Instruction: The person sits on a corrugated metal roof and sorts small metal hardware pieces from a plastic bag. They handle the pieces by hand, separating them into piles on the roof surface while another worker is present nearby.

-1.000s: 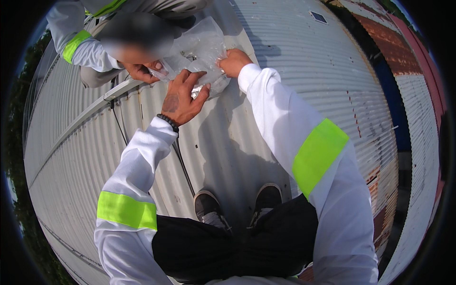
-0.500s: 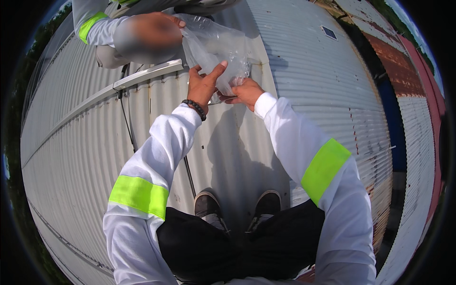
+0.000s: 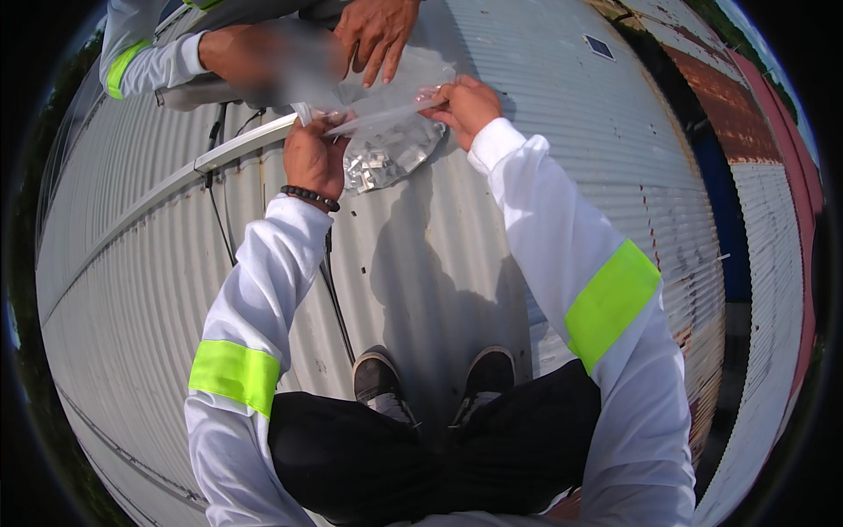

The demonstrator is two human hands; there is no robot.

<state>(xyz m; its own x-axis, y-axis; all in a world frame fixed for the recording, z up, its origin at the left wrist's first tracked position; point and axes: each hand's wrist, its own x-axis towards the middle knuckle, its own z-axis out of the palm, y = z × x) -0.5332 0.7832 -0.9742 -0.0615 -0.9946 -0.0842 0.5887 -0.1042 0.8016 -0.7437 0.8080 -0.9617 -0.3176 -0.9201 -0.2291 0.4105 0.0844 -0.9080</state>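
A clear plastic bag (image 3: 413, 101) hangs between my hands, its upper edge pulled wide. Several small silvery metal pieces (image 3: 373, 164) lie in its bottom; their exact kind is too small to make out. My left hand (image 3: 314, 161) pinches the bag's left edge, a dark bead bracelet on the wrist. On the opposite edge, my right hand (image 3: 467, 107) grips the plastic between thumb and fingers. A co-worker's hand (image 3: 378, 35) reaches over the bag from the far side, fingers pointing down at its mouth.
The co-worker crouches at the far left, in a white sleeve (image 3: 140, 66) with a lime band. A pale metal rail (image 3: 241, 145) crosses the corrugated roof (image 3: 176, 290) on the left, with black cable (image 3: 334, 303) near it. A small solar panel (image 3: 600, 46) sits far right. My shoes (image 3: 378, 378) stand on the roof.
My hands have moved apart, stretching the bag's edge sideways, and the metal pieces now show in its bottom. The co-worker's other hand has come in above the bag.
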